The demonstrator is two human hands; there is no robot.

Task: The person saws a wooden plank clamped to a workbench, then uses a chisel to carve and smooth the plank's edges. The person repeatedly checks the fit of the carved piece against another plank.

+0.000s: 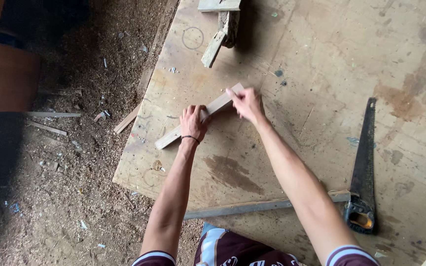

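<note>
We kneel on a stained plywood sheet, sawdust floor beside; both hands, left and right, press a batten; saw well apart.

A pale grey-tan wood strip lies on stained tan plywood beside a black-bladed, yellow-handled handsaw.

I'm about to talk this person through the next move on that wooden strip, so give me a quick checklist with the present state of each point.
1. Left hand pressing down on the wooden strip: ok.
2. Right hand at the strip's far end: ok; what its fingers hold: cannot tell.
3. Strip lying flat on the plywood board: ok.
4. Handsaw lying apart from both hands: ok.
5. Board free of clutter: not ok, wood offcuts at the far edge, long batten at the near edge.
</note>
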